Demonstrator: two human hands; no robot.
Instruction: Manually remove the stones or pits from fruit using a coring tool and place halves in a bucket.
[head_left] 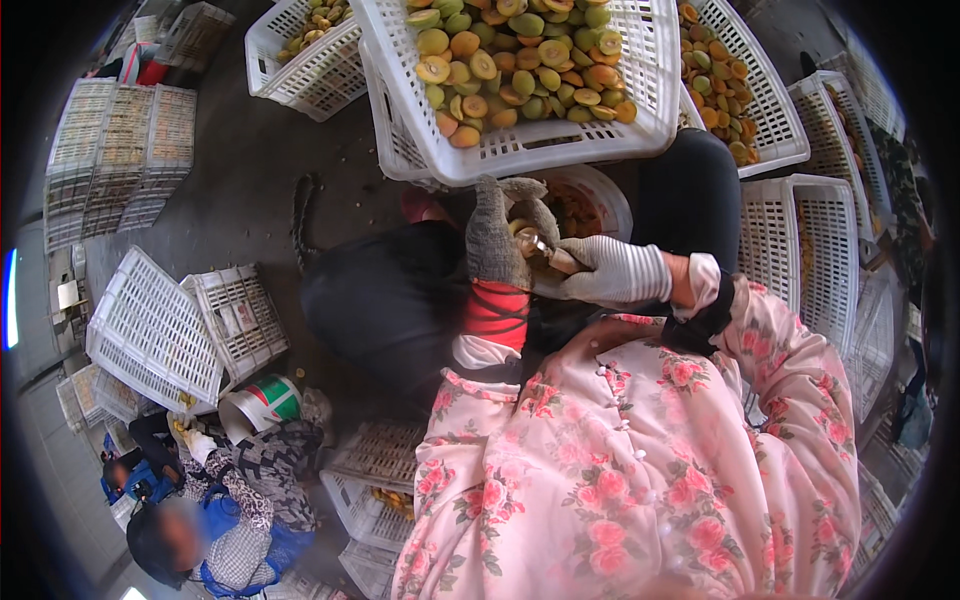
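Note:
My left hand (492, 240), in a dirty grey knitted glove, curls its fingers around a small piece of cut fruit (519, 227), partly hidden by the fingers. My right hand (615, 270), in a pale striped glove, grips a short tool with a shiny metal end (530, 242) and a light handle (563, 261). The metal end meets the fruit inside my left hand; its exact shape is unclear. Just beyond and below the hands stands a white bucket (618, 212) with orange fruit pieces inside. A white plastic crate (555, 160) of halved green and orange apricot-like fruit sits right ahead.
More fruit crates stand at the far left (310, 92) and far right (770, 130). Stacked crates (775, 215) rise beside my right side. Tilted crates (150, 330) and a white-green bucket (262, 405) are to my left, near a seated person (240, 490).

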